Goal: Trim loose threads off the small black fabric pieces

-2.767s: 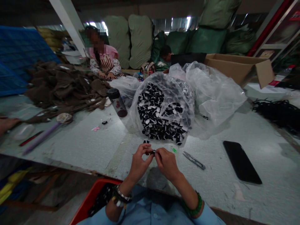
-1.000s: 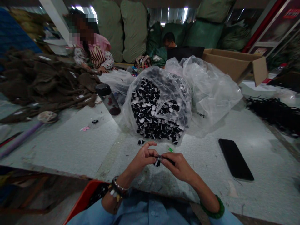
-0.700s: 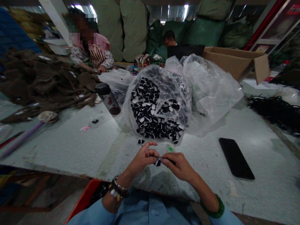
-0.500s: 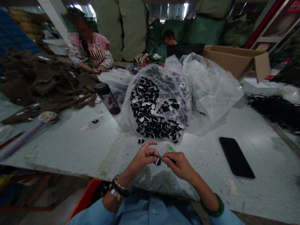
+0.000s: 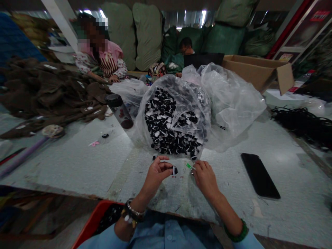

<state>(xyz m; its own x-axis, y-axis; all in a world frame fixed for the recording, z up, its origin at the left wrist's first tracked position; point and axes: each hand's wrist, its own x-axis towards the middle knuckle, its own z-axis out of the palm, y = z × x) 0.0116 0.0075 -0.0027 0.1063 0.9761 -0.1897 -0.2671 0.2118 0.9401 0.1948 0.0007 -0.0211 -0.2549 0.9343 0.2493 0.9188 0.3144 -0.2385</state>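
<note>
My left hand [image 5: 155, 175] pinches a small black piece with a white stripe [image 5: 174, 170] between thumb and fingertips, just above the table. To its right, my right hand [image 5: 206, 178] is closed, its fingertips down by a small green item [image 5: 188, 166] on the table. A small shiny tip shows at those fingertips; the rest of whatever they hold is hidden. In front of both hands lies a clear plastic bag [image 5: 141, 121], its mouth towards me, packed with many similar black-and-white pieces [image 5: 162, 133]. A loose black piece [image 5: 155, 157] lies by my left fingertips.
A black phone [image 5: 260, 175] lies at right, black cords [image 5: 302, 122] beyond it. A dark-lidded bottle [image 5: 119, 111] stands left of the bag. Brown garments [image 5: 52, 86] are heaped at far left, near a purple-handled tool [image 5: 28, 154]. Behind are a cardboard box [image 5: 255, 71] and two people.
My hands were together at the black piece; my right hand has moved away to the right, to the green item. The left still holds the piece, slightly higher in view.
</note>
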